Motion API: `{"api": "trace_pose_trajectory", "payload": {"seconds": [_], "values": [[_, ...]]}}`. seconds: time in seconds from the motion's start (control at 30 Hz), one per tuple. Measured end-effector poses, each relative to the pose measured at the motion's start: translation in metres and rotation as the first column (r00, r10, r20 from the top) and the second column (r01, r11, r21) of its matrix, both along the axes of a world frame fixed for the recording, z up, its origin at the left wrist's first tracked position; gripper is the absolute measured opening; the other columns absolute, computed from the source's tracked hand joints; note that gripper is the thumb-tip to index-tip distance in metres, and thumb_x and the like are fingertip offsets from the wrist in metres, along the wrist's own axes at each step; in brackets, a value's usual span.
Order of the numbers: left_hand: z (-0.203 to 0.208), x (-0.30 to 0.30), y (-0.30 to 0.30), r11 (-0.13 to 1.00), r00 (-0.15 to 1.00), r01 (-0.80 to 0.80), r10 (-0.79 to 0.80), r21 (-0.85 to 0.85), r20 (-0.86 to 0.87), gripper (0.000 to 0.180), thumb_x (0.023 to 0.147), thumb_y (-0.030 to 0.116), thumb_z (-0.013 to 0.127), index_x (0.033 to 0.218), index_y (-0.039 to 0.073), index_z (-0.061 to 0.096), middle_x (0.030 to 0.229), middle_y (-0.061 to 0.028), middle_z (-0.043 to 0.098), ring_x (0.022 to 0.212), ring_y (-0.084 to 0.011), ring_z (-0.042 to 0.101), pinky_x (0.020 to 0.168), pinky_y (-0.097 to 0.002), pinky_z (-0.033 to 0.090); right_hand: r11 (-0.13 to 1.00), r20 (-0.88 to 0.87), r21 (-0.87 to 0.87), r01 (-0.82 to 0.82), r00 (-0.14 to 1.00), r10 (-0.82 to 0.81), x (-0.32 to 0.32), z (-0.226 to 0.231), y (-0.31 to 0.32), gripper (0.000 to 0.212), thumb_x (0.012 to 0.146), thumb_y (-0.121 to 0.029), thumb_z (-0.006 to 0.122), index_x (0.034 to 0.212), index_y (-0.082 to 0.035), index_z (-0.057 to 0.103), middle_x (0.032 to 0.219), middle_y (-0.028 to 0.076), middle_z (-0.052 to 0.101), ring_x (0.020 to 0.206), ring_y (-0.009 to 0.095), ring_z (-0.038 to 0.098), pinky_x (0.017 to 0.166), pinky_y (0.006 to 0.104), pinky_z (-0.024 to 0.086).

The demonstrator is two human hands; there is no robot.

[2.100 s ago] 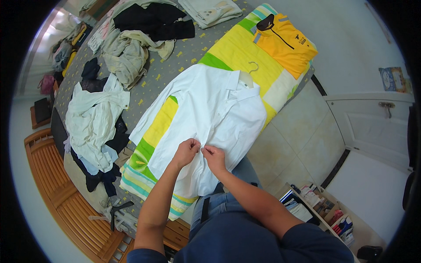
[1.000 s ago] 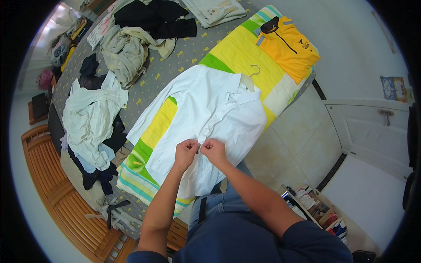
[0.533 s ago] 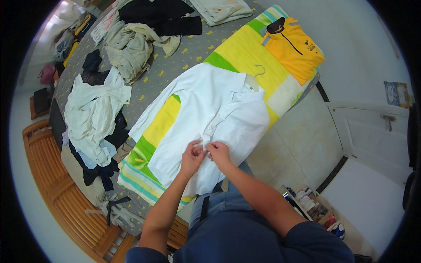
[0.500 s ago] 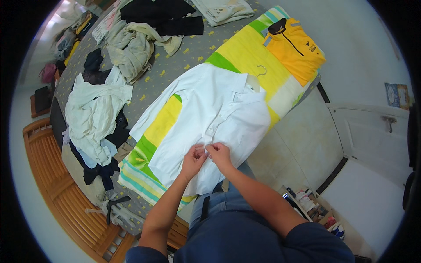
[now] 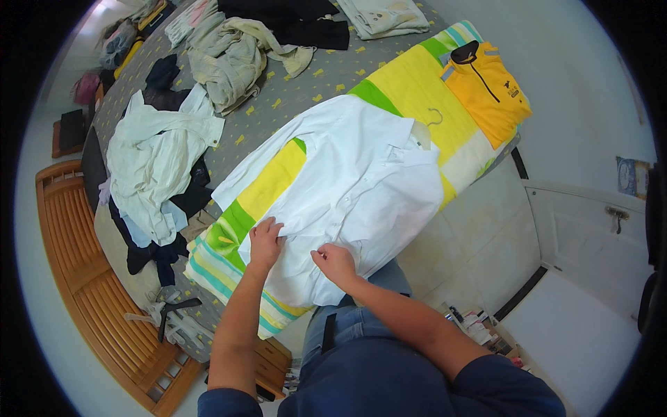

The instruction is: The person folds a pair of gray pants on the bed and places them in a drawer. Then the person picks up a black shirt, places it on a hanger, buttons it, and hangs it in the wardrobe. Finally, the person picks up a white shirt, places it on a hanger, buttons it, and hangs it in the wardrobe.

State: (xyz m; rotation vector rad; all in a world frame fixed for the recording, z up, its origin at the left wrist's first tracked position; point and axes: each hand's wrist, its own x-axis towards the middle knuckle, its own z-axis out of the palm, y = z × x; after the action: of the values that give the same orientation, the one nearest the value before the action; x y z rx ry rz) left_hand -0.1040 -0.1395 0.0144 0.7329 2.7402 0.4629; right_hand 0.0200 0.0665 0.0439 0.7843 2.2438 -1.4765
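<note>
A white long-sleeved button-up shirt [image 5: 326,167] lies front side up across a folded quilt, its collar pointing to the far right. A hanger with a metal hook [image 5: 435,117] is inside it, the hook sticking out past the collar. My left hand [image 5: 265,243] rests on the shirt's lower left part near its side edge, fingers and thumb apart. Nearer the hem, my right hand [image 5: 336,264] has thumb and forefinger pinched together on the cloth by the front button strip. What lies beneath my fingers is partly hidden.
The yellow, green and white quilt [image 5: 281,174] lies along the bed's [image 5: 278,104] near edge. A folded yellow zip-neck top [image 5: 490,90] sits at its far end. Crumpled pale clothes [image 5: 156,153] and dark garments [image 5: 295,24] cover the bed. A wooden headboard [image 5: 90,271] stands left.
My hands were together at the button strip and are now apart. The left moved left to the shirt's side, while the right shifted slightly nearer the hem. The view has shifted a little.
</note>
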Motion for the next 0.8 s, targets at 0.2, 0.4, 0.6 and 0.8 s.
{"api": "trace_pose_trajectory", "payload": {"seconds": [0.2,0.4,0.6,0.8], "values": [[0.021,-0.015,-0.039,0.937,0.938,0.341,-0.334,-0.073,0.092,0.023,0.072,0.016,0.08,0.092,0.013,0.071,0.095,-0.0047,0.066,0.098,-0.0271,0.062,0.093,-0.0462,0.044,0.948,0.068,0.293,0.121,0.987,-0.146,0.02,-0.032,-0.001,0.052,0.077,-0.046,0.077,0.108,-0.005,0.067,0.09,0.018,0.073,0.087,0.039,0.07,0.076,0.0522,0.055],[0.065,-0.012,-0.012,0.945,0.946,0.321,-0.317,0.06,-0.07,0.031,0.068,0.028,0.085,0.084,0.009,0.066,0.084,-0.0103,0.061,0.085,-0.0312,0.062,0.079,-0.0438,0.047,0.923,0.09,0.375,0.088,0.987,-0.13,0.005,-0.041,0.008,0.047,0.076,-0.046,0.079,0.099,-0.006,0.07,0.083,0.013,0.074,0.082,0.037,0.071,0.076,0.0475,0.055],[0.011,0.034,0.062,0.976,0.967,0.132,-0.165,0.174,0.195,0.019,0.082,0.017,0.074,0.099,0.009,0.07,0.085,-0.0102,0.064,0.082,-0.0329,0.064,0.073,-0.0445,0.052,0.89,0.195,0.455,0.037,0.971,-0.14,-0.016,-0.053,0.011,0.04,0.077,-0.044,0.076,0.09,-0.007,0.072,0.083,0.013,0.074,0.08,0.037,0.071,0.074,0.0485,0.056],[-0.018,0.052,0.069,0.979,0.969,-0.096,0.051,0.178,0.242,0.012,0.082,0.017,0.075,0.09,0.009,0.072,0.084,-0.0101,0.065,0.081,-0.0329,0.065,0.073,-0.0443,0.053,0.957,0.073,0.289,0.008,0.997,-0.031,0.013,-0.074,0.029,0.023,0.08,-0.027,0.073,0.091,-0.007,0.073,0.08,0.011,0.073,0.07,0.029,0.069,0.069,0.0412,0.055]]}}
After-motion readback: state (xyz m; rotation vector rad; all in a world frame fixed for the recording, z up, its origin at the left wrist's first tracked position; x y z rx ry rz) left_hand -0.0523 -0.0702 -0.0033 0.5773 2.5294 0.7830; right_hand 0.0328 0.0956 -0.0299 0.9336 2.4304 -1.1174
